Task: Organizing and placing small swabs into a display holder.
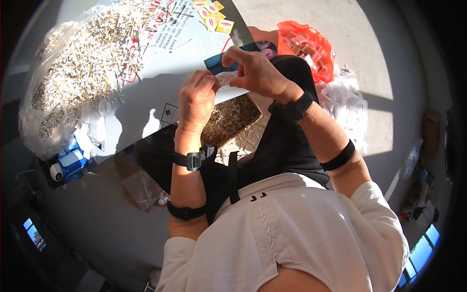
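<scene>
Where the clear plastic piece [225, 77] is: upper middle of the frame, bridging the gap between the left hand [195, 102] and the right hand [258, 73], just above the brown box [258, 115].
Left fingers: bunched at the tips, apparently pinching the plastic's left end.
Right fingers: forefinger curled, well apart from the thumb, which lies at the plastic's right end; I cannot tell whether anything on this side grips it.
Handling the film: probably best done with light fingertip pressure, the left pinch steady while the right thumb and forefinger work at an edge. Pulling hard could stretch or tear something so thin; turning it to the sunlight should help in finding its edges.
Plastic's look: see-through, whitish where it catches light, small and crumpled. Whether it is a bag or a flat scrap is too small to tell.
Sticks: short pale sticks fill the box, and a big heap [92, 63] of them covers the board [168, 65] at upper left.
Upper edge and right: yellow packets [212, 15] near the top, a red bag [325, 70] at upper right.
</scene>
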The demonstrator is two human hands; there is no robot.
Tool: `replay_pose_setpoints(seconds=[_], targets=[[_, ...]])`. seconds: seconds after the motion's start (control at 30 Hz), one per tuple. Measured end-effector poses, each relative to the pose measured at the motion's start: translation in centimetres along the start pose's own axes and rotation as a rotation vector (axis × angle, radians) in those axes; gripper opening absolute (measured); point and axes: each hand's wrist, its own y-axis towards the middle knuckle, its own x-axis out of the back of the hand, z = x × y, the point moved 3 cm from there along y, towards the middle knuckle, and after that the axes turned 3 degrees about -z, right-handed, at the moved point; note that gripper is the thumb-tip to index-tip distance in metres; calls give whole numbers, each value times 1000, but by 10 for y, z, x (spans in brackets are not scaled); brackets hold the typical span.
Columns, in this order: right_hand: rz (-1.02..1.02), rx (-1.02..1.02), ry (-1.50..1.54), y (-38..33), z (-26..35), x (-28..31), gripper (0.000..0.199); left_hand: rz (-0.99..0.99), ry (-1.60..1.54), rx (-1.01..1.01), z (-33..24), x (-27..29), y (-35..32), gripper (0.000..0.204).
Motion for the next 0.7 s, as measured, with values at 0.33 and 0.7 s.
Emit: replay_pose_setpoints(seconds=[0.33, 0.7], targets=[[-9, -293, 749, -13, -42, -41, 34, 88, 214, -146, -13, -4, 0, 31], [-24, -252, 798, -9, -46, -50, 28, -26, -241, 119, -4, -21, 5, 28]])
